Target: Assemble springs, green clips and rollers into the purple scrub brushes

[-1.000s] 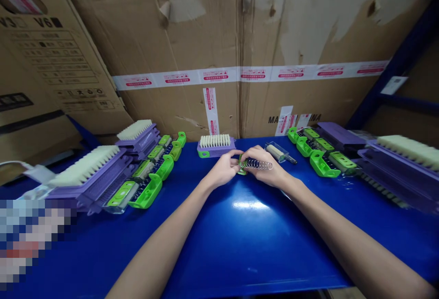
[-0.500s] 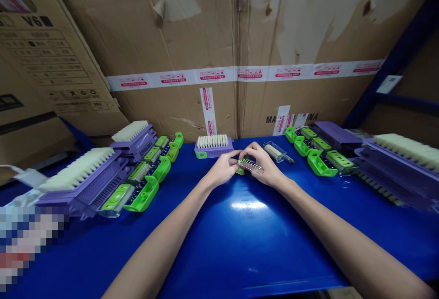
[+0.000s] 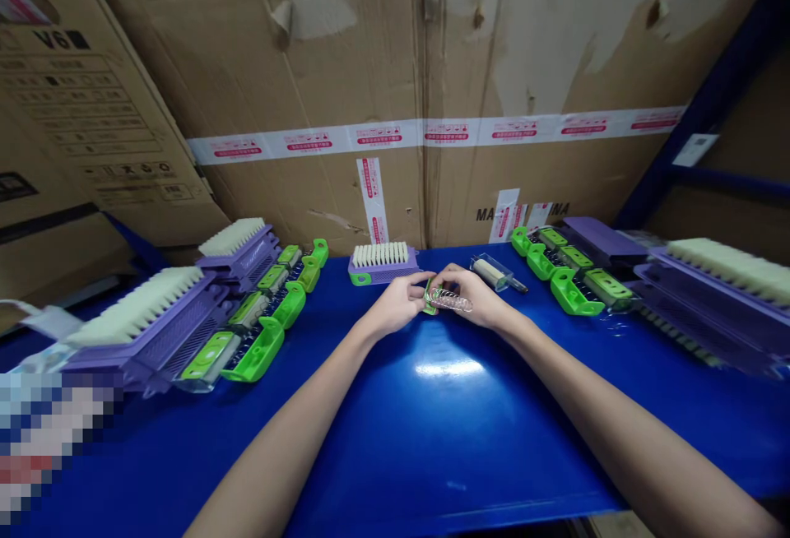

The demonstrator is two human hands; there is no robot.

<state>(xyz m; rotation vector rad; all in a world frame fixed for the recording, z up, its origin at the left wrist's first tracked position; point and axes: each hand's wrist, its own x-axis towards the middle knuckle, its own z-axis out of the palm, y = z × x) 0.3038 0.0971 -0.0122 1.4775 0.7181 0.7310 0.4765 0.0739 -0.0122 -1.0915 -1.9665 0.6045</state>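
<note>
- Your work sits between your two hands, a little above the blue bench [image 3: 444, 431] or on it (the contact is hidden), closer to the far edge than to the near edge.
- Your left hand [image 3: 395, 306] has its thumb and fingers drawn narrow, pinching the green piece [image 3: 430, 308] from its left side.
- Your right hand [image 3: 474, 295] comes over from the right, fingertips narrow on that same piece.
- The metal spring [image 3: 453, 301] is the relation to watch: its long axis runs from the green piece rightward and slightly toward the near edge, across the front of your right fingers.
- So the spring's left end lies right at your fingertips, its free end by your right palm; your right hand is much the nearer. Whether that left end is hooked into the green piece, you cannot tell from here.
- Beyond your left hand, near the far edge, stands a purple brush [image 3: 383, 258], bristles up.
- Beyond your right hand lies a clear case [image 3: 492, 272].
</note>
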